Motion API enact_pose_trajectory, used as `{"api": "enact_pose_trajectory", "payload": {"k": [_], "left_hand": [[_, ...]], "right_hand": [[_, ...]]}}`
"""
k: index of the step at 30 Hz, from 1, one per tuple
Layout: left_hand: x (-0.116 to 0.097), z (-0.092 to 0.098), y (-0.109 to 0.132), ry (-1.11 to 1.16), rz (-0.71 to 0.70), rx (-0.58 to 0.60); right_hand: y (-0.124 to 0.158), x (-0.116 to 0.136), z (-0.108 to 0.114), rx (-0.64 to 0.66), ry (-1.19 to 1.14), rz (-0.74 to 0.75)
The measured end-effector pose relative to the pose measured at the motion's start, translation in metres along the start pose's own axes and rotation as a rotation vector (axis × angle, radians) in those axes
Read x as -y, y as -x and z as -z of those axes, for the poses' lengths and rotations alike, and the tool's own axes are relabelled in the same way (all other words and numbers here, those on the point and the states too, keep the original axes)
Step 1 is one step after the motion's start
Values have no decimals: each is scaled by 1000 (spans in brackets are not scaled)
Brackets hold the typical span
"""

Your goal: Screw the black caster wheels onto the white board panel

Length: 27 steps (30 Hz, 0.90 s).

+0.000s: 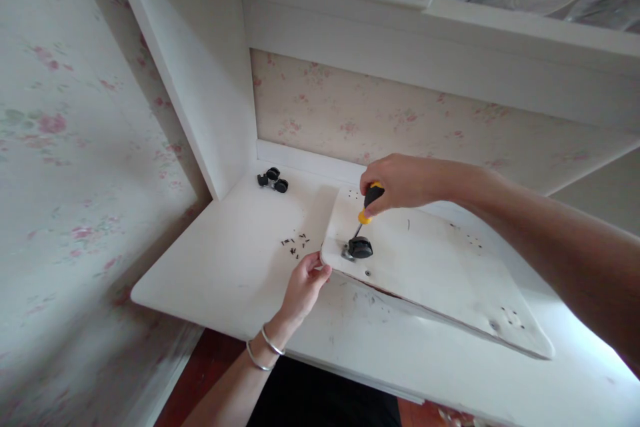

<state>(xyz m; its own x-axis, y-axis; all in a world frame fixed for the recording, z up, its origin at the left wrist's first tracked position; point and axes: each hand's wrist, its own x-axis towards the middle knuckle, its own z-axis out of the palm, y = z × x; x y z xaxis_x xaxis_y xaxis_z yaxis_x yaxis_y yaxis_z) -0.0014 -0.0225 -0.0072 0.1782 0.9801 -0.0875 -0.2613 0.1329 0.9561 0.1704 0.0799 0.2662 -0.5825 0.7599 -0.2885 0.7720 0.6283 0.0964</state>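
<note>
Both hands work a curved white board [440, 273]: left hand [305, 287] pinching its rounded edge, right hand [400, 181] clenched round a yellow-black screwdriver [369, 203] at a black caster [360, 247].

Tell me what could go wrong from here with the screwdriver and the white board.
1. The screwdriver in the right hand stands tilted at the caster. Its tip could slip and scratch the board, or jab the left hand, which holds the board's edge close by.
2. The loose screws lie on the desk beside that hand, so a nudge might scatter them.
</note>
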Motion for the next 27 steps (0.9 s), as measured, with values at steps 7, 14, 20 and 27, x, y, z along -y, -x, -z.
{"api": "enact_pose_trajectory", "payload": {"k": [7,14,20,27], "left_hand": [[3,1,-2,4,3,0],[-1,-1,0,16,25,-18],[-1,0,1,15,35,-20],[5,1,0,22,20,-5]], "right_hand": [[4,8,9,-22,-13,-21],[-3,17,9,-35,10,-12],[-6,21,8,-6,40,-30],[-8,25,12,0,48,-8]]}}
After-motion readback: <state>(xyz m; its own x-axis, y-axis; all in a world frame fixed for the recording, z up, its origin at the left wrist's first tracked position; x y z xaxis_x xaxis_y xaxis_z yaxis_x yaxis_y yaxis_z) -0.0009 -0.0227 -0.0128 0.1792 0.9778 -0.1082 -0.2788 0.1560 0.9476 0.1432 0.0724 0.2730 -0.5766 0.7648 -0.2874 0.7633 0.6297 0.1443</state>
